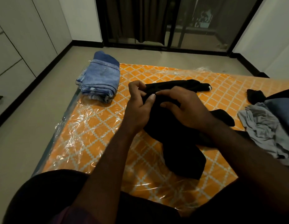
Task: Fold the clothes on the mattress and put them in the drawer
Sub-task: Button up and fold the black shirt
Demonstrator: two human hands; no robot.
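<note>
Head view: my left hand point(138, 105) and right hand point(187, 110) both pinch the black garment point(182, 159); I should match its edges, then flatten it on the mattress point(95, 126).

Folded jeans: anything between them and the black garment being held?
No item. In the head view, only a bare stretch of the orange patterned mattress, under clear plastic wrap, lies between the folded jeans and the black garment.
</note>
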